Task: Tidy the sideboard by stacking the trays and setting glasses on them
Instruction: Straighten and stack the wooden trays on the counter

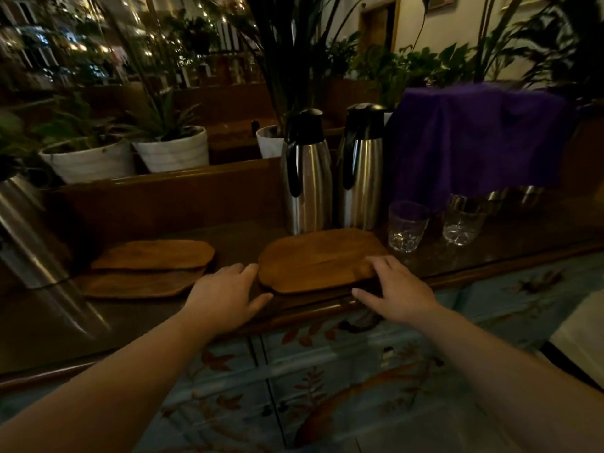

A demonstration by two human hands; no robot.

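A flat wooden tray (313, 259) lies on the dark sideboard top near its front edge. My left hand (228, 294) is open at the tray's left rim, fingertips touching or nearly touching it. My right hand (395, 291) is open at the tray's right front corner, fingers spread over the rim. Two more wooden trays lie to the left: an upper one (153, 255) resting partly on a lower one (137, 284). Two clear cut-glass tumblers (407, 227) (462, 222) stand upright to the right of the near tray.
Two steel thermos jugs (307, 178) (361, 171) stand just behind the tray. A purple cloth (474, 142) drapes over something at the right. White plant pots (173, 148) sit on the ledge behind. A steel vessel (29, 233) stands at the far left.
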